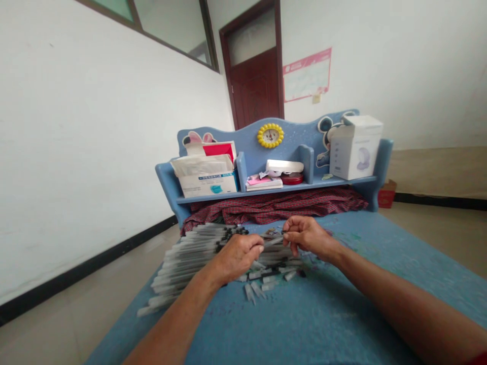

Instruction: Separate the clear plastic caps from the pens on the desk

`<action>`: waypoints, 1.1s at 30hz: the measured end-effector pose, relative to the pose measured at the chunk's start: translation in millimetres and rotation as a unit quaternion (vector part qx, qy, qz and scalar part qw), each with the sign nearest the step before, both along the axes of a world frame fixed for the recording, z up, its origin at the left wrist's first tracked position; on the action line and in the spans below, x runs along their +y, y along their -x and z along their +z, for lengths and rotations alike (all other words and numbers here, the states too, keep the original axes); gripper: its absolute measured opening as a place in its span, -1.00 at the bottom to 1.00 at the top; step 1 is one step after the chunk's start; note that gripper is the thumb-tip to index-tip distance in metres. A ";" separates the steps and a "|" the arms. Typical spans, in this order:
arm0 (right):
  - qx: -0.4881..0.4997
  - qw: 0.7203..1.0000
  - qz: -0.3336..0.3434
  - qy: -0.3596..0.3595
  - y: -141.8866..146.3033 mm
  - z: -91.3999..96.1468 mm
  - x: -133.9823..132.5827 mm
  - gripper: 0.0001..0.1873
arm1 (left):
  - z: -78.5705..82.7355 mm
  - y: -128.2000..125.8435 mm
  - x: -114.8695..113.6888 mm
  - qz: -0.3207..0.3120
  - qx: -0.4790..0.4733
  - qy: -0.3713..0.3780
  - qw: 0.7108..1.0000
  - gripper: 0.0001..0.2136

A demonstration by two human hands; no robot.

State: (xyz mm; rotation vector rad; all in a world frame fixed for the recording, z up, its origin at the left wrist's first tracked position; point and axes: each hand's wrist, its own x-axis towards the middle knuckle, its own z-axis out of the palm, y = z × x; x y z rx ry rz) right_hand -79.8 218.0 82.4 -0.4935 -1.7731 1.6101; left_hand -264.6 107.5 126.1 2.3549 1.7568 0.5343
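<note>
My left hand (240, 254) is closed, its thumb and index finger pinching a slim translucent pen (273, 241). Opposite it, my right hand (306, 237) pinches the other end, where something small and dark shows at the fingertips. Whether a separate cap is there, I cannot tell. Many whitish pens (190, 258) with black ends lie side by side to the left, partly behind my left hand. Short translucent pen caps (269, 279) are scattered in front of and below both hands.
Everything lies on a blue table (304, 314) with paint stains. Behind is a blue shelf (213, 199) holding a mask box (208, 183), a white carton (355, 152), papers (264, 184) and a red round tin (292, 179). Checked cloth (274, 205) lies beneath the shelf.
</note>
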 end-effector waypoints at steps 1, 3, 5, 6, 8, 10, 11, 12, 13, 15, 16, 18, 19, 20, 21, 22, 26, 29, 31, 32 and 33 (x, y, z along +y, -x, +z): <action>0.000 1.000 -0.006 -0.001 0.8 -0.5 -0.5 -0.78 | -0.2 -0.7 0.0 0.001 0.002 0.001 1.000 -0.79; 0.000 1.000 -0.018 -0.006 1.4 -0.9 -0.9 -0.79 | -0.4 -1.9 0.4 0.001 0.006 0.005 1.000 -0.79; -0.001 1.000 -0.026 -0.013 0.4 -0.2 0.0 -0.79 | 0.9 -2.0 0.6 -0.003 0.006 0.008 1.000 -0.79; -0.001 0.999 -0.031 -0.015 -0.8 0.6 1.3 -0.78 | 2.5 -0.9 0.5 -0.002 0.003 0.011 1.000 -0.79; 0.000 0.999 -0.048 -0.013 -4.7 2.7 5.5 -0.77 | 7.5 4.7 -0.6 0.008 -0.009 0.025 1.000 -0.79; 0.001 0.997 -0.077 -0.008 -9.9 4.8 11.8 -0.76 | 13.8 15.9 -2.4 0.036 -0.032 0.054 0.997 -0.79; 0.001 0.996 -0.092 -0.005 -12.5 5.5 15.2 -0.76 | 16.8 23.2 -3.4 0.056 -0.048 0.075 0.994 -0.78; -0.001 0.994 -0.105 -0.004 -14.6 5.6 18.6 -0.76 | 19.4 31.1 -4.3 0.076 -0.063 0.097 0.990 -0.78; -0.004 0.993 -0.116 -0.004 -16.0 5.2 21.5 -0.76 | 21.3 39.0 -5.0 0.096 -0.071 0.115 0.986 -0.77; -0.018 0.991 -0.132 -0.009 -16.1 2.3 25.7 -0.77 | 23.0 52.2 -5.6 0.129 -0.066 0.134 0.980 -0.78; -0.027 0.990 -0.137 -0.014 -14.7 -0.1 26.8 -0.78 | 23.0 56.6 -5.4 0.139 -0.056 0.134 0.980 -0.79; -0.053 0.988 -0.145 -0.031 -10.1 -6.1 27.3 -0.81 | 21.7 59.8 -4.0 0.147 -0.035 0.122 0.981 -0.80; -0.068 0.986 -0.147 -0.043 -7.5 -9.4 27.1 -0.83 | 20.8 58.7 -3.1 0.148 -0.028 0.115 0.982 -0.81; -0.083 0.984 -0.148 -0.057 -5.2 -12.6 26.8 -0.85 | 19.9 56.3 -2.1 0.147 -0.023 0.108 0.983 -0.81; -0.098 0.981 -0.150 -0.074 -3.5 -15.3 26.4 -0.86 | 19.0 52.8 -1.2 0.144 -0.018 0.102 0.984 -0.81; -0.112 0.977 -0.154 -0.092 -2.5 -17.4 26.2 -0.87 | 18.3 48.8 -0.5 0.141 -0.012 0.096 0.985 -0.82; -0.160 0.954 -0.185 -0.171 -5.1 -17.0 24.7 -0.90 | 15.7 32.9 1.3 0.123 0.007 0.075 0.990 -0.82; -0.188 0.934 -0.206 -0.221 -6.8 -11.2 22.1 -0.88 | 12.9 25.7 2.4 0.110 0.015 0.061 0.992 -0.82; -0.203 0.924 -0.212 -0.246 -5.1 -8.9 20.4 -0.85 | 10.1 23.2 3.5 0.100 0.023 0.054 0.993 -0.81; -0.209 0.919 -0.214 -0.256 -3.6 -8.8 19.8 -0.84 | 8.3 22.3 4.0 0.093 0.028 0.049 0.994 -0.80; -0.214 0.916 -0.214 -0.264 -2.1 -9.1 19.4 -0.82 | 6.4 21.5 4.5 0.086 0.033 0.044 0.995 -0.79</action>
